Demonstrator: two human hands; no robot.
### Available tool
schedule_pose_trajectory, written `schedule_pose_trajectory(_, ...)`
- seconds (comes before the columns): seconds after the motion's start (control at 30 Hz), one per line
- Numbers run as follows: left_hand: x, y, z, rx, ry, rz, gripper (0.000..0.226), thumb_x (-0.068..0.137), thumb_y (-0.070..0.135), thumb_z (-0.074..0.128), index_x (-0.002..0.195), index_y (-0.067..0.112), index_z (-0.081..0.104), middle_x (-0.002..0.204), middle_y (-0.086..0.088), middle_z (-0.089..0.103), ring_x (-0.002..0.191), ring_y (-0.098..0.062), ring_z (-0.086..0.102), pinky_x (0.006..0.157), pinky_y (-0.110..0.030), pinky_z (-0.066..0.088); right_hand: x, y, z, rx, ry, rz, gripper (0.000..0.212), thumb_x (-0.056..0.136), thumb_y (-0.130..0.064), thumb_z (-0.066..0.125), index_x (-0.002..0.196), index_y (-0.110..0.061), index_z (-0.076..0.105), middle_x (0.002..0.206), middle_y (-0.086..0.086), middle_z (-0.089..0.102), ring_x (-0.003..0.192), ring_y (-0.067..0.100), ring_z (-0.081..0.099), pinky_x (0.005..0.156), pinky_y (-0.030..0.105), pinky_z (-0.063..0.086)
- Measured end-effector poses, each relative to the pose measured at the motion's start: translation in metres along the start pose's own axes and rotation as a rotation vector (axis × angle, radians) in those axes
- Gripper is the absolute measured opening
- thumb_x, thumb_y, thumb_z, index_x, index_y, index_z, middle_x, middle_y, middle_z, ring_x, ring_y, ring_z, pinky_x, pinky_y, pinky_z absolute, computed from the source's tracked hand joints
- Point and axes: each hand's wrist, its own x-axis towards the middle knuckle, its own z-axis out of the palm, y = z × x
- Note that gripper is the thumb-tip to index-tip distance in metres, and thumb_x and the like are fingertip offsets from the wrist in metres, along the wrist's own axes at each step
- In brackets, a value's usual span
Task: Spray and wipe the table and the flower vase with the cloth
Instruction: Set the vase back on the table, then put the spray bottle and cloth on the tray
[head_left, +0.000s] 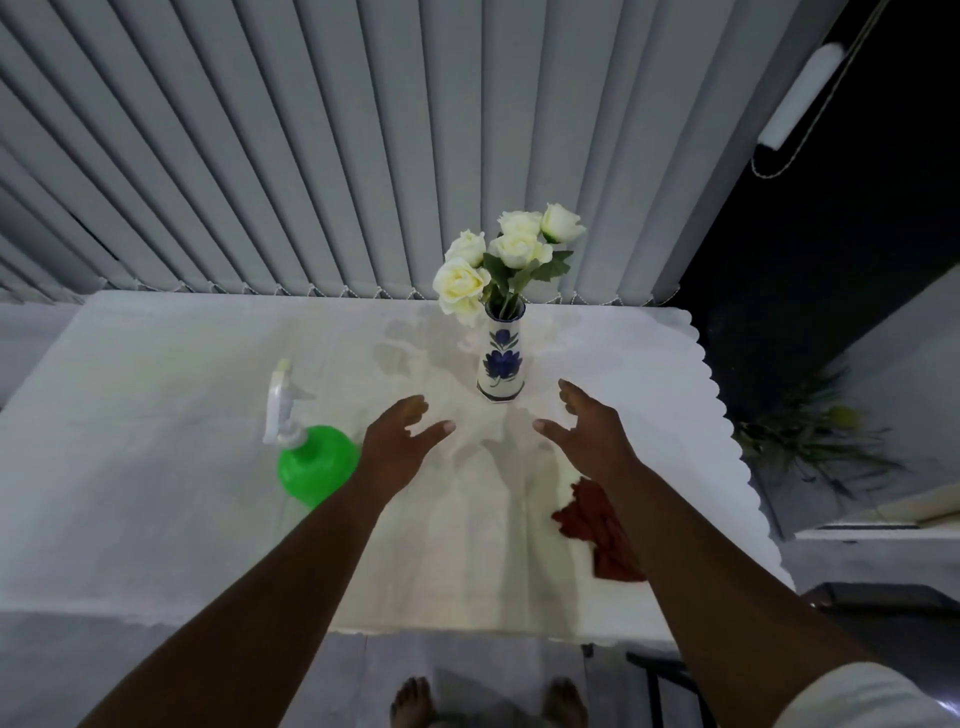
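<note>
Standing upright toward the far edge of the table (156, 467): vase (501, 358), painted with blue flowers, holding white roses (498, 254). Probably ceramic, so hard, smooth, breakable, and top-heavy with the stems. Best gripped around the lower body, not the narrow neck. Hovering just short of it, apart from each other: left hand (397, 441) and right hand (587, 431), both spread open, holding nothing. Beside the left wrist, green spray bottle (311, 462), likely light plastic, taken by the white trigger neck. Under the right forearm, red cloth (597, 525), soft, crumpled, easy to bunch.

text: none readable | labels: none | numbers: none
</note>
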Motion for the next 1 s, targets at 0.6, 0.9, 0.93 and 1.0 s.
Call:
schedule_pose_trajectory(0.6, -0.035, -0.049, -0.101, 0.256, 0.467, -0.022, 0.04, 0.078, 0.035, 0.075, 0.107, 0.01, 0.063, 0.102, -0.014, 0.069, 0.095, -0.033, 0.062, 0.079, -0.031, 0.039, -0.112, 0.081, 0.019, -0.613, -0.078, 0.184, 0.055, 0.098, -0.028, 0.055, 0.151, -0.022, 0.041, 0.129, 0.01, 0.058, 0.119, 0.027, 0.053, 0.095, 0.035, 0.05)
schedule_pose_trajectory(0.9, -0.041, -0.031, -0.079, 0.402, 0.376, 0.137, 0.03, 0.077, 0.043, 0.074, 0.09, 0.017, 0.066, 0.076, -0.006, 0.07, 0.074, -0.027, 0.064, 0.066, -0.03, 0.044, -0.105, 0.075, 0.006, -0.374, 0.076, 0.09, 0.032, 0.096, -0.008, 0.056, 0.125, -0.016, 0.068, 0.092, 0.001, 0.07, 0.075, 0.01, 0.066, 0.058, 0.009, 0.052)
schedule_pose_trajectory(0.93, -0.043, -0.025, -0.07, 0.403, 0.346, 0.164, 0.029, 0.077, 0.042, 0.074, 0.089, 0.017, 0.066, 0.075, -0.005, 0.069, 0.073, -0.026, 0.064, 0.066, -0.03, 0.044, -0.107, 0.076, 0.001, -0.335, 0.097, 0.088, 0.033, 0.095, -0.006, 0.057, 0.125, -0.017, 0.066, 0.097, 0.005, 0.07, 0.078, 0.014, 0.066, 0.063, 0.015, 0.055)
schedule_pose_trajectory(1.0, -0.045, -0.011, -0.047, 0.388, 0.277, 0.216, 0.027, 0.076, 0.041, 0.075, 0.086, 0.018, 0.065, 0.071, -0.002, 0.067, 0.07, -0.024, 0.062, 0.064, -0.029, 0.042, -0.112, 0.078, -0.012, -0.271, 0.113, 0.08, 0.035, 0.096, -0.005, 0.054, 0.125, -0.021, 0.066, 0.104, 0.009, 0.072, 0.088, 0.023, 0.07, 0.073, 0.035, 0.062)
